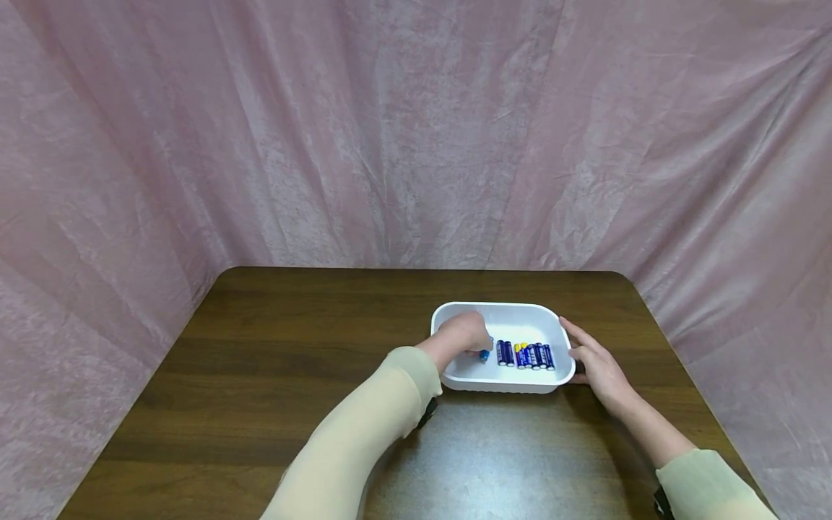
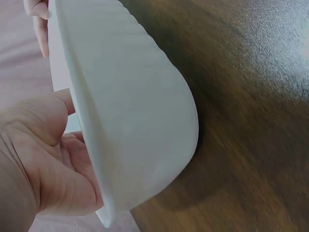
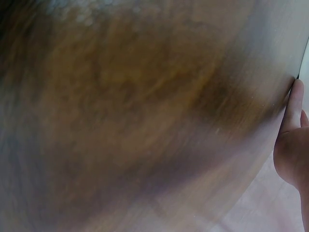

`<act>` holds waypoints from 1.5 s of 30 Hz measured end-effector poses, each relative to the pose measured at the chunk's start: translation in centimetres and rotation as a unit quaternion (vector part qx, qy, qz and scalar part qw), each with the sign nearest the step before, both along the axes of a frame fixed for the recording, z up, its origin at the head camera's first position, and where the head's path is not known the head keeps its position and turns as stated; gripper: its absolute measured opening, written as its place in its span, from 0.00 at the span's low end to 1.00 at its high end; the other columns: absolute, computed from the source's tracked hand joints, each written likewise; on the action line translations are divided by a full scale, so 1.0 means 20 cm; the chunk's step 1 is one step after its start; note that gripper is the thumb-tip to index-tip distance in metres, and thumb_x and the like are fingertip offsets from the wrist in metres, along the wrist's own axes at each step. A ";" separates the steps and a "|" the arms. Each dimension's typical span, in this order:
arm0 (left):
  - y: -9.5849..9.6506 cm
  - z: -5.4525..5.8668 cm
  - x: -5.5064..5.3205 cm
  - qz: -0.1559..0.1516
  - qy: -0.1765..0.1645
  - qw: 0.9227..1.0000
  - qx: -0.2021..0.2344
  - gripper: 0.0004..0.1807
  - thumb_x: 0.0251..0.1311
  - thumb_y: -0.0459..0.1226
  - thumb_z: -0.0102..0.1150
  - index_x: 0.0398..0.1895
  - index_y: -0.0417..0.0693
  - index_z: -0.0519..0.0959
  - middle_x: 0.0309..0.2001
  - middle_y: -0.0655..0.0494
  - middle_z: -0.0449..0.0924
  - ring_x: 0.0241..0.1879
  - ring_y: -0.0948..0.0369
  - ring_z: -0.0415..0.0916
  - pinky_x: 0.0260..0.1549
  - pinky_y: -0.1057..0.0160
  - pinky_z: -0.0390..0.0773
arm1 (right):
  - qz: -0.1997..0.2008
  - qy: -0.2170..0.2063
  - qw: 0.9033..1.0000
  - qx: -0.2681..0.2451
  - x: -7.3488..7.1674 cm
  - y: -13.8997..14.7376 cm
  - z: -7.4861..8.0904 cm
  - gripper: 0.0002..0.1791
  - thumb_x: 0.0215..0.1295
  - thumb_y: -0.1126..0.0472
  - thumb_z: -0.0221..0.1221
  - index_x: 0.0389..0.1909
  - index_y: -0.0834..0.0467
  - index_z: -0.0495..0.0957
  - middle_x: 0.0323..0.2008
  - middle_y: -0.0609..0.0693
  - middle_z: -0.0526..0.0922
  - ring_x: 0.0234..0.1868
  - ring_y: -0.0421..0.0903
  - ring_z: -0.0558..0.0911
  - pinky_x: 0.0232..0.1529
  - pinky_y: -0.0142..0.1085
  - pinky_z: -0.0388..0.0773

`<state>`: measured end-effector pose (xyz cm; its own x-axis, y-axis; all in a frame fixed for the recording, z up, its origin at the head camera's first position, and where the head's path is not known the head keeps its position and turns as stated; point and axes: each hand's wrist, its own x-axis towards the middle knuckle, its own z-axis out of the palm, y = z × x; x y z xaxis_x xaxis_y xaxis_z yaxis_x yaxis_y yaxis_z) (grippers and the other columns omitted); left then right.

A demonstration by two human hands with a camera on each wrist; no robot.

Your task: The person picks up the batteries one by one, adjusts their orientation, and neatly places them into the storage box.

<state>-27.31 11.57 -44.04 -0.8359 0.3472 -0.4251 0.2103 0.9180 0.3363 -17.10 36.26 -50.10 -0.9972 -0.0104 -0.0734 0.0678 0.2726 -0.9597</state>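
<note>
A white plastic tray point(image 1: 494, 383) stands on the table, with several dark blue AA-size batteries point(image 1: 534, 356) lined up side by side in it, some with yellow ends. My left hand point(image 1: 464, 334) reaches over the tray's left end and pinches a lighter blue battery point(image 1: 484, 355) just left of the row. The fingers partly cover that battery. In the left wrist view the tray wall hides the fingertips of the left hand point(image 2: 53, 154). Against the tray's right end lies my right hand point(image 1: 601, 368), fingers stretched along the rim and outer wall. The right wrist view catches the right hand point(image 3: 292, 150) at its edge.
The brown wooden table point(image 1: 260, 361) extends left of the tray and in front of it. Pink curtains point(image 1: 390, 144) hang behind the table and along both sides. Light glares off the tabletop in front of the tray.
</note>
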 end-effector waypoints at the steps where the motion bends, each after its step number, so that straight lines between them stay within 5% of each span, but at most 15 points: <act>1: 0.01 0.00 0.00 0.001 -0.002 1.000 0.000 0.20 0.65 0.43 0.64 0.15 0.50 0.72 0.12 0.59 0.70 0.12 0.64 0.63 0.17 0.66 0.64 | 0.001 0.002 1.000 -0.002 0.00 0.00 0.00 0.34 0.77 0.63 0.41 0.82 0.48 0.51 0.77 0.66 0.56 0.66 0.62 0.68 0.45 0.44 0.84; 6: 0.03 -0.04 -0.01 -0.001 -0.010 1.000 0.007 0.18 0.64 0.42 0.64 0.16 0.47 0.78 0.14 0.58 0.72 0.11 0.65 0.62 0.15 0.67 0.63 | 0.007 0.012 1.000 -0.007 0.00 0.00 -0.01 0.34 0.76 0.64 0.41 0.82 0.50 0.52 0.77 0.66 0.57 0.64 0.60 0.70 0.45 0.44 0.84; 11: 0.05 -0.05 -0.01 -0.003 -0.017 1.000 0.021 0.10 0.64 0.38 0.64 0.28 0.44 0.88 0.12 0.59 0.72 0.10 0.65 0.63 0.14 0.68 0.64 | 0.008 0.015 1.000 -0.006 0.00 0.00 -0.01 0.34 0.77 0.64 0.41 0.82 0.50 0.52 0.77 0.65 0.56 0.65 0.61 0.68 0.45 0.44 0.84; 22: 0.06 -0.05 0.00 0.005 -0.043 0.998 0.044 0.09 0.64 0.37 0.67 0.30 0.42 0.89 0.19 0.54 0.79 0.12 0.64 0.65 0.14 0.70 0.65 | 0.004 0.006 1.000 -0.001 0.00 0.00 -0.01 0.34 0.77 0.63 0.41 0.82 0.48 0.51 0.77 0.65 0.55 0.68 0.64 0.66 0.44 0.43 0.83; 35: 0.03 -0.02 0.00 -0.013 -0.024 0.999 0.036 0.09 0.63 0.38 0.68 0.28 0.43 0.86 0.16 0.57 0.75 0.14 0.63 0.66 0.18 0.68 0.67 | 0.002 0.007 1.000 0.003 0.00 0.00 0.00 0.34 0.77 0.63 0.41 0.82 0.48 0.52 0.77 0.67 0.56 0.67 0.64 0.67 0.44 0.42 0.83; 41: -0.02 0.04 0.00 -0.036 -0.011 0.998 0.060 0.12 0.67 0.44 0.65 0.39 0.44 0.88 0.31 0.55 0.86 0.25 0.63 0.76 0.25 0.67 0.73 | 0.001 0.003 1.000 0.003 0.00 0.00 0.00 0.34 0.78 0.63 0.41 0.82 0.47 0.52 0.77 0.66 0.55 0.67 0.64 0.66 0.44 0.43 0.83; 45: -0.06 0.08 0.01 -0.054 0.031 0.994 0.093 0.16 0.67 0.47 0.65 0.52 0.50 0.85 0.47 0.59 0.86 0.38 0.64 0.79 0.38 0.64 0.77 | 0.000 -0.001 1.000 0.002 0.01 0.00 0.00 0.33 0.78 0.62 0.41 0.82 0.47 0.51 0.78 0.65 0.53 0.68 0.64 0.65 0.44 0.43 0.84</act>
